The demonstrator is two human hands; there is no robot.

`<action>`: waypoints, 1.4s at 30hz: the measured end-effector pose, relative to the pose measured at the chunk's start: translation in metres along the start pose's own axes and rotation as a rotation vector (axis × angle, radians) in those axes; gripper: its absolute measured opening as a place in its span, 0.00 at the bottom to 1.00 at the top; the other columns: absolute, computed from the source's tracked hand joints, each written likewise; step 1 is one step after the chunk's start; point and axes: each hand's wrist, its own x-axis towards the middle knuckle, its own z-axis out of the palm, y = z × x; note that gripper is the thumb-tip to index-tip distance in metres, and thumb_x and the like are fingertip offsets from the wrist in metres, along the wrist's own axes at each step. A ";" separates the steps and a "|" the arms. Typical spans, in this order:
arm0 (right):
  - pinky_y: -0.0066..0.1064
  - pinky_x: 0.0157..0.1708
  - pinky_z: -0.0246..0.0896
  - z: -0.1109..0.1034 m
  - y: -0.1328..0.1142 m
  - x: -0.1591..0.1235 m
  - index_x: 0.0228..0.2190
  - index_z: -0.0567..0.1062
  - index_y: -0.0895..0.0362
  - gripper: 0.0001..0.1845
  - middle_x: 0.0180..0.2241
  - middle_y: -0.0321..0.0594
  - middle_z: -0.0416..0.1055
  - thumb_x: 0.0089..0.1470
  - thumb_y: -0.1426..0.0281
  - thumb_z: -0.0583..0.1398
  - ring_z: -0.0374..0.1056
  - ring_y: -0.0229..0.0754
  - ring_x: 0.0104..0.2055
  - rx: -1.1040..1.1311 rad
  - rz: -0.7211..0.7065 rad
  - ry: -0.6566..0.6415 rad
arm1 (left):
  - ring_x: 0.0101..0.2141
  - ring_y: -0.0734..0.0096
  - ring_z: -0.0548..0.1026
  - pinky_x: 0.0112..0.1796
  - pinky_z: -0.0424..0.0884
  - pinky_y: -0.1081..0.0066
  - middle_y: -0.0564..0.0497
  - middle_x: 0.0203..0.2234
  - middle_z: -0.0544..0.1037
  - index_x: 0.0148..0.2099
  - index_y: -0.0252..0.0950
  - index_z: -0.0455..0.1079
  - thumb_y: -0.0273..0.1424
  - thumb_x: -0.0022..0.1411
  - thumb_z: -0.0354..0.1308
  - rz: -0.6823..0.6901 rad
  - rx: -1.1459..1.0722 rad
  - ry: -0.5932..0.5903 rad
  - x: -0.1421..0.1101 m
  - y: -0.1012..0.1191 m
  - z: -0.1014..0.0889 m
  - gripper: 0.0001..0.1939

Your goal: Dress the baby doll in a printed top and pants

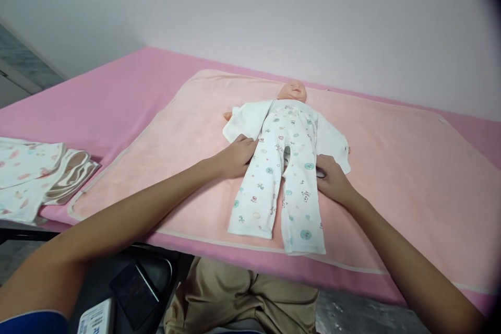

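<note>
A baby doll (296,92) lies on its back with its head toward the wall, wearing a white long-sleeved top (250,117). Over its chest and legs are white baby pants (295,193) printed with small animals and green dots, waistband near the doll's chin. My left hand (238,156) is closed at the left edge of the pants, thumb side up, its fingertips partly under the cloth. On the opposite edge, my right hand (332,177) grips the pants at about the same height, fingers partly hidden by the fabric. Both pant legs hang flat toward me.
A peach blanket (164,162) lies under the doll on a pink-covered table (117,83). Folded printed baby clothes (35,177) sit at the left edge. Below, a black chair (156,271) holds a dark phone-like object (133,292) and a white box (96,318). A wall stands behind.
</note>
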 end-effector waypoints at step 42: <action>0.50 0.64 0.76 -0.001 -0.145 -0.050 0.66 0.72 0.49 0.39 0.67 0.48 0.75 0.60 0.54 0.75 0.75 0.57 0.65 1.040 0.776 -0.002 | 0.69 0.42 0.74 0.68 0.70 0.49 0.43 0.68 0.79 0.69 0.43 0.76 0.58 0.63 0.70 -0.533 -0.908 -0.234 -0.046 0.093 -0.023 0.40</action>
